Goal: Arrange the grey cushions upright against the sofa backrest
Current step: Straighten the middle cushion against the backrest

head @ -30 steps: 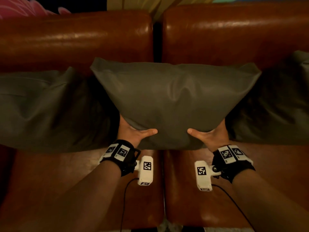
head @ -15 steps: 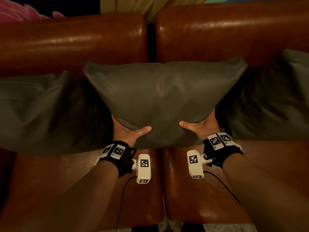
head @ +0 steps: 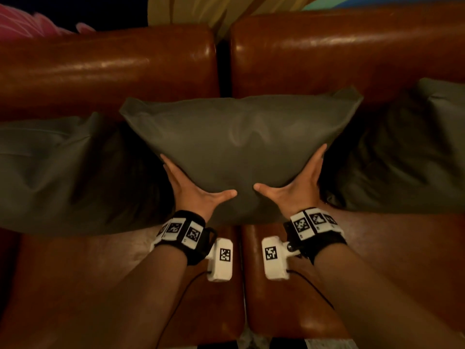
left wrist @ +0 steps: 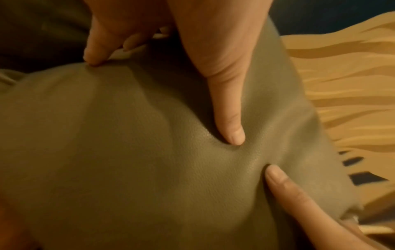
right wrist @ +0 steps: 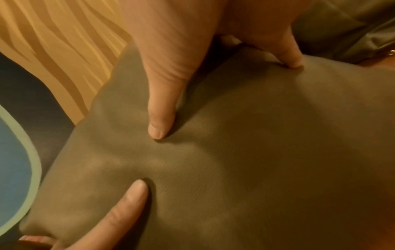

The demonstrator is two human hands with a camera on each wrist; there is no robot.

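Observation:
The middle grey cushion (head: 241,142) stands upright at the seam between the two brown leather backrest pads (head: 100,69). My left hand (head: 193,191) and right hand (head: 297,187) grip its lower corners, thumbs pressed into the front, fingers running up the sides and behind. In the left wrist view the left thumb (left wrist: 230,128) dents the cushion (left wrist: 128,152). The right wrist view has the right thumb (right wrist: 160,121) doing the same on the cushion (right wrist: 256,169). A second grey cushion (head: 50,167) leans at the left and a third (head: 402,152) at the right.
The brown leather seat (head: 100,285) spreads below the cushions, with a gap between its two halves under my wrists. Behind the backrest show a striped yellow fabric (head: 191,8) and something pink (head: 25,23).
My hands have slid closer together along the cushion's lower edge, and the fingers now reach up its sides. The cushion's base is squeezed narrower and it sits a little further back.

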